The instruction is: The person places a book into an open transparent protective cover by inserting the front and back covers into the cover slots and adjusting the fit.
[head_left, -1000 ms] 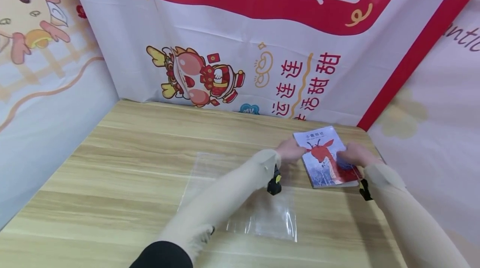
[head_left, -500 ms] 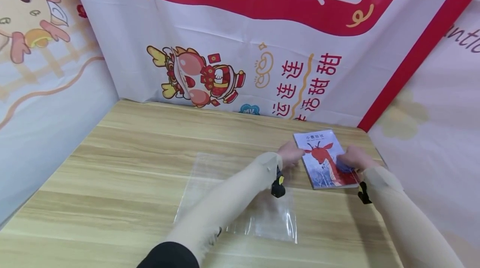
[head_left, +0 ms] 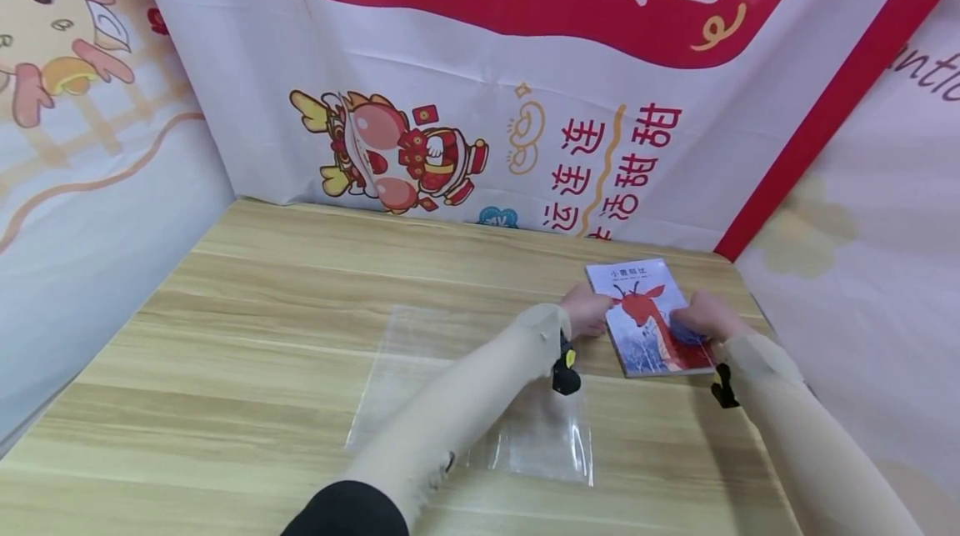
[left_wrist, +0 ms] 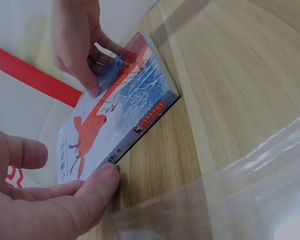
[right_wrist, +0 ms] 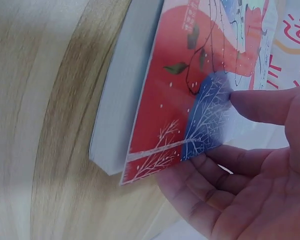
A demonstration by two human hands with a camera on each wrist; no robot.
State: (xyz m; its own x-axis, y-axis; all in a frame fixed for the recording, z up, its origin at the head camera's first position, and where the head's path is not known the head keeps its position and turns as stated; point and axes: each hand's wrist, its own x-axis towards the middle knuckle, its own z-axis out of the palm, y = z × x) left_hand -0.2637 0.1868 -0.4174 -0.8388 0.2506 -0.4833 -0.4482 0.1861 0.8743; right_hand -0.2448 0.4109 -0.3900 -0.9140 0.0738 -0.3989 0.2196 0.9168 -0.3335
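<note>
A paperback book [head_left: 647,319] with a red deer on its cover lies at the right rear of the table. My right hand [head_left: 712,317] pinches the free edge of its front cover, thumb on top and fingers beneath. In the right wrist view the cover [right_wrist: 190,90] stands slightly apart from the page block [right_wrist: 121,95]. My left hand [head_left: 587,309] is at the opposite side; in the left wrist view its fairly straight fingers [left_wrist: 102,181] touch the spine. A clear plastic sheet or bag [head_left: 525,444] lies flat, partly hidden under my left forearm.
The wood-grain table [head_left: 247,336] meets a printed cloth backdrop [head_left: 480,61] behind the book. Another pale cloth [head_left: 885,286] hangs close by the right table edge, and one [head_left: 97,186] at the left.
The book's far edge has come slightly nearer, and the book lies flatter than a second ago. My left hand has shifted a little; my right hand keeps its grip.
</note>
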